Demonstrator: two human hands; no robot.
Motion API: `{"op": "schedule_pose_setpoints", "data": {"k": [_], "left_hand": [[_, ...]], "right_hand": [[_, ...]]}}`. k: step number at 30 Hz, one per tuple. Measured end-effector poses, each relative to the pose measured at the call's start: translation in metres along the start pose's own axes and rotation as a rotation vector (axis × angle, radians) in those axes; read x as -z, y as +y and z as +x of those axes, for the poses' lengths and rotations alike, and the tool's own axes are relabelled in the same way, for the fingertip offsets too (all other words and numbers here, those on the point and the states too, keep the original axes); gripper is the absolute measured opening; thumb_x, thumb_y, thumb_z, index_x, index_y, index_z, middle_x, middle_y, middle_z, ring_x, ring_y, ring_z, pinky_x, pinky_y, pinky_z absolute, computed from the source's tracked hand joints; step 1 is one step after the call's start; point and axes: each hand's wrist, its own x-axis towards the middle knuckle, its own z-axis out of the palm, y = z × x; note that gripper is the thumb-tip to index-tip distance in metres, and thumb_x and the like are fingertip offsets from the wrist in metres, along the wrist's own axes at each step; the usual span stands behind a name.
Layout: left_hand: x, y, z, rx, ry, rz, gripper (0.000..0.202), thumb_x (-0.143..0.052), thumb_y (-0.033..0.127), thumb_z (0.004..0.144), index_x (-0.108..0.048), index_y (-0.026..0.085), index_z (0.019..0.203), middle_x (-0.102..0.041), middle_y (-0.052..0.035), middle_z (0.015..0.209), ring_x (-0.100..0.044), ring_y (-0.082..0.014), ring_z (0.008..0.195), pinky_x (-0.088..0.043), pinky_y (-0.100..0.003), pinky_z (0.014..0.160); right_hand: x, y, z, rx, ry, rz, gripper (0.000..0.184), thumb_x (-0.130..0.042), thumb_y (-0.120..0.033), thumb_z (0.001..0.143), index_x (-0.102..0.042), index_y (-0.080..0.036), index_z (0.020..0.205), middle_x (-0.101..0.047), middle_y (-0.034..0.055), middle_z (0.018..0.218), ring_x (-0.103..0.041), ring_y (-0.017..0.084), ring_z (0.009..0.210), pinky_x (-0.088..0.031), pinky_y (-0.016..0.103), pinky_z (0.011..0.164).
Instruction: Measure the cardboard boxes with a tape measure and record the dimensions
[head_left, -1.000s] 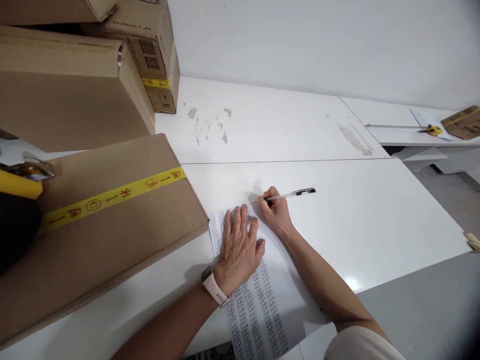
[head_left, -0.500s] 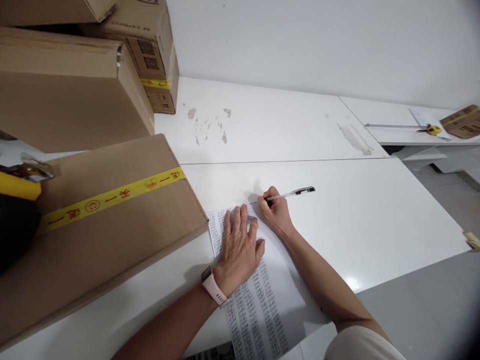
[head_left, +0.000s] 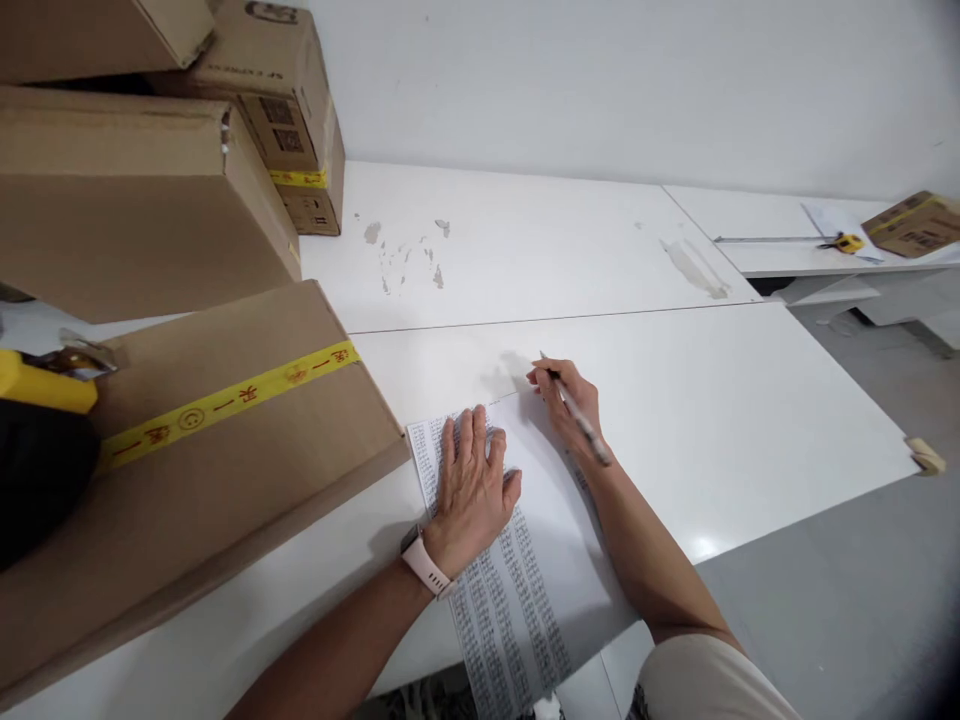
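My left hand (head_left: pixel 474 487) lies flat on a sheet of paper (head_left: pixel 559 560), its fingers spread toward the top edge. Dense columns of small handwriting run down the left part of the sheet, while the part near my right arm is mostly blank. A pen (head_left: pixel 576 408) with a clear barrel is gripped in my right hand (head_left: pixel 566 393). Its tip points up and away, raised just past the paper's top edge, and its rear end slants back over my wrist. A pale pink watch (head_left: pixel 426 562) is on my left wrist.
A taped cardboard box (head_left: pixel 247 520) lies left of the paper, with a yellow and black tape dispenser (head_left: pixel 49 420) over it. More boxes (head_left: pixel 150 210) are stacked behind. A yellow tape measure (head_left: pixel 847 243) and a small box (head_left: pixel 915 225) sit far right on the white table (head_left: pixel 675 400).
My right hand has lifted the pen from the paper's top edge and moved slightly right. The pen has swung so its rear points back toward me. My left hand stays on the sheet.
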Motion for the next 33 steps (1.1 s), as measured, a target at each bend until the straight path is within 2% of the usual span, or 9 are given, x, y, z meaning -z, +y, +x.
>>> {"op": "schedule_pose_setpoints", "data": {"k": [4,8,13,19,24,27,28,31,33], "left_hand": [[0.001,-0.001,0.002,0.002,0.0,0.001,0.048,-0.053,0.036,0.096,-0.055,0.005,0.133,-0.04,-0.0314,0.157,-0.036,-0.0438,0.147,-0.029,-0.065,0.119],[0.003,0.0,0.002,-0.005,0.008,0.009,0.048,-0.054,0.035,0.096,-0.055,0.005,0.132,-0.042,-0.0315,0.156,-0.037,-0.0436,0.147,-0.03,-0.066,0.118],[0.002,-0.003,0.001,-0.018,0.024,0.007,0.045,-0.056,0.033,0.095,-0.054,0.005,0.131,-0.043,-0.0314,0.154,-0.038,-0.0431,0.147,-0.031,-0.067,0.118],[0.008,0.003,0.003,-0.062,0.134,-0.067,0.034,-0.053,0.026,0.095,-0.056,0.007,0.124,-0.051,-0.0286,0.148,-0.043,-0.039,0.144,-0.038,-0.063,0.115],[0.098,0.019,-0.043,-0.1,0.545,-0.159,0.023,-0.059,0.022,0.092,-0.057,0.027,0.115,-0.065,-0.007,0.135,-0.052,-0.0288,0.138,-0.048,-0.057,0.109],[0.171,-0.009,-0.086,0.048,1.004,0.027,0.039,-0.067,0.025,0.086,-0.06,0.031,0.124,-0.065,-0.002,0.136,-0.057,-0.0345,0.129,-0.047,-0.066,0.107],[0.192,-0.025,-0.098,0.11,1.066,0.114,0.042,-0.067,0.027,0.087,-0.061,0.032,0.128,-0.063,-0.0017,0.14,-0.057,-0.0362,0.129,-0.043,-0.068,0.11],[0.239,-0.077,-0.121,0.301,0.889,0.252,0.06,-0.068,0.044,0.085,-0.052,0.036,0.142,-0.049,-0.0007,0.156,-0.043,-0.0443,0.142,-0.029,-0.069,0.119],[0.254,-0.102,-0.124,0.5,0.664,0.156,0.061,-0.061,0.056,0.088,-0.05,0.034,0.143,-0.053,-0.0022,0.153,-0.044,-0.0496,0.139,-0.031,-0.074,0.114]], "right_hand": [[0.017,0.011,0.001,0.233,-0.211,-0.271,0.037,-0.044,-0.009,0.091,-0.072,-0.025,0.11,-0.076,0.0079,0.117,-0.062,0.026,0.121,-0.052,0.048,0.1],[0.024,0.018,-0.012,0.252,-0.326,-0.419,0.056,-0.042,0.0,0.086,-0.07,-0.027,0.126,-0.071,0.0054,0.132,-0.056,0.027,0.135,-0.052,0.051,0.104],[0.04,0.013,-0.05,0.104,-0.114,-0.453,0.062,-0.037,-0.007,0.092,-0.049,-0.025,0.15,-0.065,0.0092,0.14,-0.062,0.027,0.125,-0.058,0.047,0.097],[0.039,-0.004,-0.121,0.079,0.014,-0.384,0.048,-0.045,-0.023,0.099,-0.049,-0.026,0.147,-0.066,0.0102,0.136,-0.061,0.028,0.122,-0.056,0.048,0.099],[0.026,-0.011,-0.162,0.023,0.107,-0.357,0.046,-0.046,-0.026,0.1,-0.049,-0.026,0.146,-0.065,0.012,0.138,-0.059,0.03,0.128,-0.051,0.054,0.104],[0.023,-0.01,-0.167,0.015,0.137,-0.344,0.045,-0.045,-0.028,0.101,-0.051,-0.025,0.145,-0.065,0.0129,0.138,-0.058,0.031,0.129,-0.05,0.055,0.104],[0.022,-0.01,-0.167,0.011,0.141,-0.343,0.044,-0.045,-0.028,0.101,-0.051,-0.025,0.144,-0.065,0.0129,0.137,-0.058,0.031,0.128,-0.05,0.055,0.104],[0.021,-0.008,-0.165,-0.004,0.145,-0.346,0.044,-0.044,-0.03,0.1,-0.054,-0.024,0.142,-0.067,0.0132,0.134,-0.059,0.032,0.125,-0.05,0.055,0.103],[0.019,-0.007,-0.163,-0.013,0.145,-0.356,0.043,-0.044,-0.03,0.099,-0.057,-0.023,0.14,-0.067,0.0132,0.133,-0.059,0.032,0.124,-0.049,0.055,0.102]]}}
